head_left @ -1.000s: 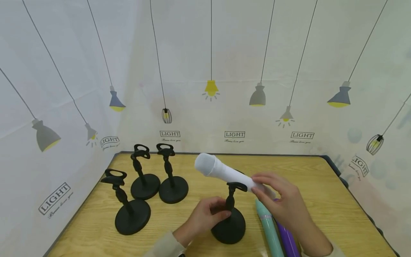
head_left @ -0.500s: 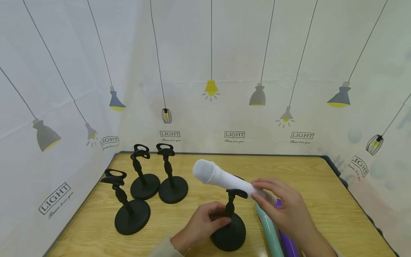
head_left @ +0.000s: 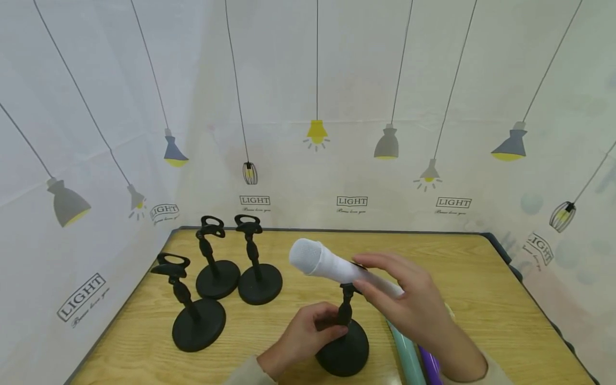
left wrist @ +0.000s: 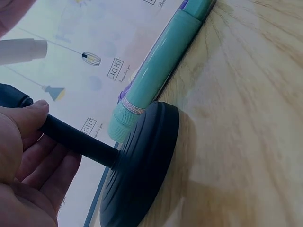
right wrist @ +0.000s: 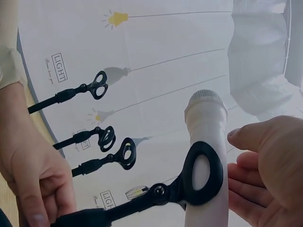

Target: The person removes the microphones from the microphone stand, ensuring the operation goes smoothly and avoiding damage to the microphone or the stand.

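A white microphone (head_left: 327,263) lies tilted in the clip (right wrist: 201,172) of a black desk stand (head_left: 343,353), its head pointing up and left. My left hand (head_left: 308,331) grips the stand's stem (left wrist: 78,139) just above the round base (left wrist: 137,175). My right hand (head_left: 404,299) lies over the microphone's body right behind the clip. Its fingers (right wrist: 246,189) are fairly straight and touch the microphone's side (right wrist: 206,142). The microphone's tail is hidden under that hand.
Three more black stands (head_left: 199,321) (head_left: 217,278) (head_left: 260,283) stand at the left of the wooden table (head_left: 481,267), their clips holding nothing. A teal microphone (head_left: 406,358) and a purple one (head_left: 430,369) lie beside the held stand's base. Printed cloth walls close in the table.
My right hand has slid up the white microphone from its tail to just behind the clip. The microphone has sunk slightly lower. My left hand stays on the stem.
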A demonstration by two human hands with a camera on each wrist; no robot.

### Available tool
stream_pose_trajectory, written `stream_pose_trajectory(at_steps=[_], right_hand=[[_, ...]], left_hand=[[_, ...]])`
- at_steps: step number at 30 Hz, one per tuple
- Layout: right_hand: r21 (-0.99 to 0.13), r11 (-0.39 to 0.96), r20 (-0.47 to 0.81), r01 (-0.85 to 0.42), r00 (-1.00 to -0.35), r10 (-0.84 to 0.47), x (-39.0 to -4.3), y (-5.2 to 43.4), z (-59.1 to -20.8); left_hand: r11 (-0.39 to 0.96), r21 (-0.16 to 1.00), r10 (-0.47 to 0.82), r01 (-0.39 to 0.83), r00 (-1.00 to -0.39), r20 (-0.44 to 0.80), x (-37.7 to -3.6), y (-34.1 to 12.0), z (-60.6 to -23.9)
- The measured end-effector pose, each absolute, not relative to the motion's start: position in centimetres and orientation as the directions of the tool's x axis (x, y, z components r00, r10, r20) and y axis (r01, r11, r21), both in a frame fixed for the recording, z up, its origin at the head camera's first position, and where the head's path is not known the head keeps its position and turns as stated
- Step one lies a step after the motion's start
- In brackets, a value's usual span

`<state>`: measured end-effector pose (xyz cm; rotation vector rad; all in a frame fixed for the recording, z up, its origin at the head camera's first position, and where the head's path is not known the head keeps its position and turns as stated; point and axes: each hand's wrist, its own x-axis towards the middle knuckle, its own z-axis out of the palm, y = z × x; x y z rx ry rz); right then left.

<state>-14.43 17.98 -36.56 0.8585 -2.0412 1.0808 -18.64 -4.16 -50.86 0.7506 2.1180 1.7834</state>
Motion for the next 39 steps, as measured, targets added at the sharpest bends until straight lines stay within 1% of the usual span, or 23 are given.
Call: stream_pose_trajectory(at_steps=[4,7,16,22,32,39], right_hand=[[-0.411,0.431,0.793,-0.803,-0.548,-0.264,-14.7,17.3,-36.0],[-0.402,0.446,0.786,-0.800,-0.551,-0.281,-14.8,16.8,-35.6],[-0.399,0.548,0.722,-0.735,-0.621,-0.307,-14.6,15.2,-34.8],[-0.421,0.571,0.691,-0.705,-0.657,-0.302,-14.4,14.7,-34.6],[-0.401,0.532,0.729,-0.745,-0.612,-0.306,-14.6,14.6,-34.6],[-0.410,0.521,0.721,-0.749,-0.615,-0.318,-14.6,14.4,-34.3]], left_hand=[[0.085,0.974,0.556,0.208,-0.821,0.127,-18.8,-4.1,-51.0],[0.069,0.978,0.563,0.199,-0.817,0.126,-18.8,-4.1,-51.1],[0.079,0.979,0.540,0.190,-0.833,0.118,-18.5,-3.9,-50.7],[0.080,0.973,0.524,0.215,-0.840,0.142,-18.5,-3.6,-50.8],[0.131,0.966,0.499,0.224,-0.857,0.131,-18.7,-3.0,-50.5],[0.160,0.956,0.493,0.245,-0.859,0.137,-18.7,-2.9,-50.2]])
